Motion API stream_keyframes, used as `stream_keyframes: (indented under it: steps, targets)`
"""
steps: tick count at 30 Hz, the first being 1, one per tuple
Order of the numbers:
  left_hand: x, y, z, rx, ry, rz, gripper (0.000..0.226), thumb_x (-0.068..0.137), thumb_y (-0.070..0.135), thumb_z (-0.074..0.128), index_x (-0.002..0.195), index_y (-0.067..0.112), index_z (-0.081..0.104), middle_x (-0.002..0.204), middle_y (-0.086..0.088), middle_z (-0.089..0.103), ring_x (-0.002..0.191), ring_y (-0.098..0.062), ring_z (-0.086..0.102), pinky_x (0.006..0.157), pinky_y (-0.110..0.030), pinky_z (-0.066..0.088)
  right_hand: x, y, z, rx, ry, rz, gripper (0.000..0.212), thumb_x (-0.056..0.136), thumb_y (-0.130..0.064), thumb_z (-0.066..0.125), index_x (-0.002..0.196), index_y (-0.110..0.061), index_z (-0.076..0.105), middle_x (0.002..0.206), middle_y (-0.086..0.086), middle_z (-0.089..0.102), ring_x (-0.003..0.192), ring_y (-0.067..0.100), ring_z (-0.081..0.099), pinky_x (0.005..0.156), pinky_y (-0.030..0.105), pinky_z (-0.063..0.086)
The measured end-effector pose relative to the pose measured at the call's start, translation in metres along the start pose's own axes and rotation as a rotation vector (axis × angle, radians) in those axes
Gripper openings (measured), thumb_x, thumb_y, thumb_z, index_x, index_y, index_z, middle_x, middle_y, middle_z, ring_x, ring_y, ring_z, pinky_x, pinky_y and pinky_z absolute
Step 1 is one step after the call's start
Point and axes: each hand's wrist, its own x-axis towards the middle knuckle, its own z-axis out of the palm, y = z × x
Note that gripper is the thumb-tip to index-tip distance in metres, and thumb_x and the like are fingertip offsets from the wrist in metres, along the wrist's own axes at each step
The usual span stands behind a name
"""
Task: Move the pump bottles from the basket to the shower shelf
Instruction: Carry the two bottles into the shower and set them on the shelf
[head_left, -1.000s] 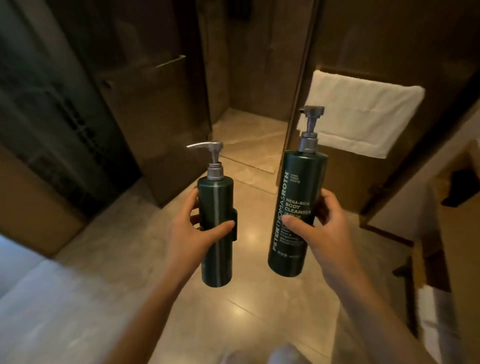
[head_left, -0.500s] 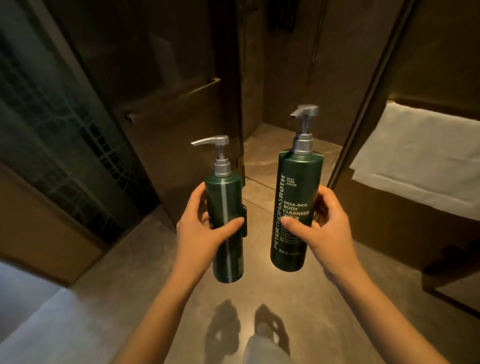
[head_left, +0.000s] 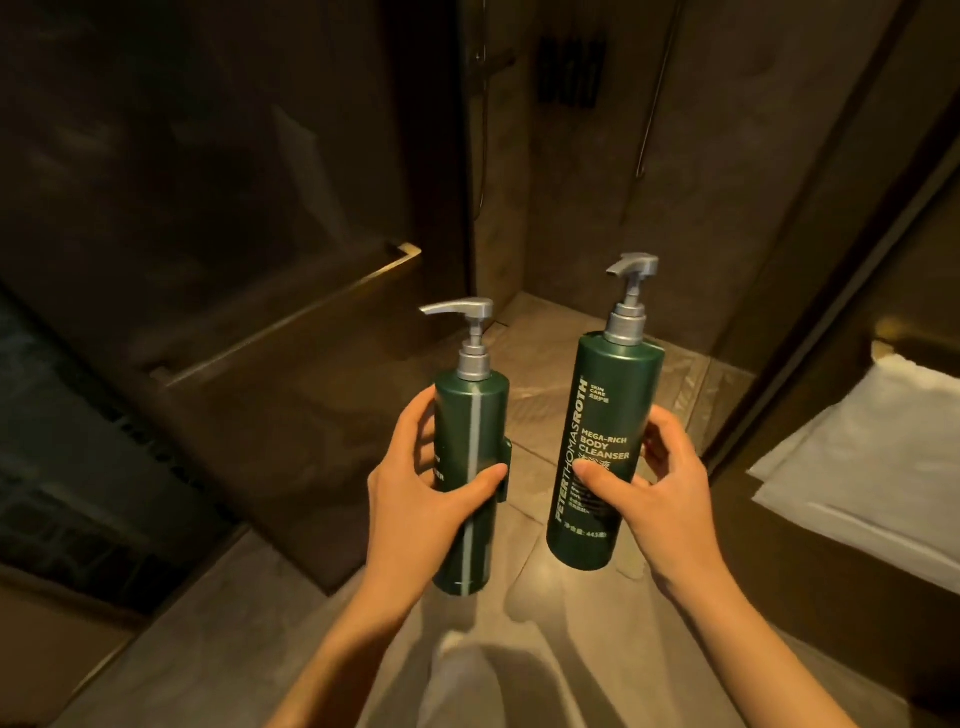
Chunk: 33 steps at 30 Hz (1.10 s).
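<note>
I hold two dark green pump bottles with silver pumps, both upright in front of me. My left hand (head_left: 421, 499) grips the smaller bottle (head_left: 470, 415), whose back faces me with a small clip on its right side. My right hand (head_left: 660, 488) grips the taller bottle (head_left: 605, 415), labelled "Mega-Rich Body Cleanser". Beyond the bottles is the open shower stall, with a dark rack (head_left: 571, 73) mounted high on its back wall. The basket is out of view.
An open glass shower door with a brass handle bar (head_left: 291, 322) stands at left. A shower hose (head_left: 652, 104) hangs on the stall wall. A white towel (head_left: 862, 467) hangs on a brass rail at right. Tiled floor runs below into the stall.
I have moved toward the shower; the stall and door have grown larger and the towel has slid to the right edge. Both bottles stay held upright in the same grip.
</note>
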Motion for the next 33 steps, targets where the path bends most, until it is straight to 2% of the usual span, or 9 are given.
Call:
stream_keyframes:
  steps: [4,8,11,16,20,22,24,29,33]
  targets:
    - [0.104,-0.03,0.02,-0.088,-0.047,0.004,0.087,0.055,0.037,0.085,0.125,0.059,0.039,0.115,0.042,0.055,0.108,0.012,0.056,0.081,-0.012,0.049,0.091,0.009,0.017,-0.059,0.081,-0.034,0.059,0.064,-0.011,0.082,0.107,-0.039,0.053,0.109,-0.013,0.061,0.1,-0.01,0.057,0.066,0.0,0.045]
    - [0.207,-0.041,0.053,-0.15,-0.085,0.044,0.087,0.056,0.03,0.086,0.123,0.061,0.04,0.112,0.044,0.055,0.107,0.016,0.054,0.077,-0.001,0.045,0.181,0.002,0.021,-0.085,0.166,-0.057,0.063,0.055,-0.032,0.082,0.109,-0.041,0.052,0.111,-0.015,0.062,0.102,-0.005,0.057,0.069,0.002,0.046]
    - [0.271,-0.05,0.086,-0.184,-0.145,0.046,0.087,0.058,0.028,0.086,0.124,0.061,0.04,0.112,0.045,0.055,0.108,0.016,0.054,0.079,-0.001,0.045,0.24,0.008,0.016,-0.108,0.229,-0.05,0.067,0.05,-0.042,0.078,0.111,-0.043,0.05,0.113,-0.018,0.061,0.104,-0.006,0.057,0.07,0.005,0.048]
    - [0.37,-0.071,0.15,-0.155,-0.204,0.039,0.087,0.061,0.029,0.084,0.119,0.069,0.033,0.107,0.049,0.052,0.104,0.02,0.053,0.072,0.002,0.044,0.344,0.043,-0.004,-0.099,0.305,-0.033,0.063,0.059,-0.025,0.083,0.109,-0.046,0.05,0.111,-0.022,0.062,0.105,-0.006,0.057,0.072,0.012,0.047]
    - [0.454,-0.074,0.207,-0.156,-0.177,0.047,0.082,0.061,0.033,0.084,0.126,0.058,0.039,0.11,0.04,0.057,0.101,0.015,0.057,0.072,0.0,0.046,0.442,0.067,-0.028,-0.054,0.295,-0.045,0.063,0.062,-0.014,0.081,0.107,-0.047,0.052,0.104,-0.022,0.064,0.099,-0.008,0.059,0.074,0.019,0.046]
    - [0.496,-0.066,0.23,-0.164,-0.155,0.047,0.085,0.058,0.044,0.082,0.131,0.047,0.039,0.112,0.036,0.058,0.103,0.014,0.057,0.075,-0.002,0.048,0.49,0.067,-0.04,-0.046,0.307,-0.059,0.062,0.065,-0.013,0.081,0.106,-0.048,0.051,0.103,-0.024,0.063,0.098,-0.011,0.058,0.073,0.016,0.045]
    - [0.537,-0.06,0.25,-0.168,-0.135,0.068,0.086,0.056,0.049,0.08,0.131,0.048,0.039,0.112,0.038,0.057,0.103,0.014,0.056,0.075,0.0,0.046,0.537,0.064,-0.05,-0.059,0.301,-0.08,0.062,0.066,-0.015,0.081,0.109,-0.047,0.05,0.103,-0.027,0.062,0.098,-0.014,0.056,0.069,0.012,0.046]
    - [0.626,-0.065,0.286,-0.176,-0.053,0.093,0.083,0.061,0.035,0.084,0.129,0.053,0.04,0.115,0.04,0.056,0.106,0.013,0.056,0.076,0.002,0.043,0.644,0.063,-0.057,-0.063,0.243,-0.125,0.06,0.065,-0.02,0.082,0.111,-0.042,0.05,0.104,-0.025,0.061,0.097,-0.016,0.055,0.066,-0.001,0.044]
    - [0.692,-0.076,0.3,-0.171,0.033,0.098,0.084,0.06,0.037,0.082,0.133,0.043,0.042,0.119,0.033,0.058,0.108,0.008,0.058,0.083,-0.004,0.046,0.722,0.073,-0.048,-0.047,0.153,-0.119,0.06,0.055,-0.039,0.079,0.107,-0.049,0.049,0.1,-0.036,0.06,0.099,-0.014,0.056,0.066,-0.001,0.044]
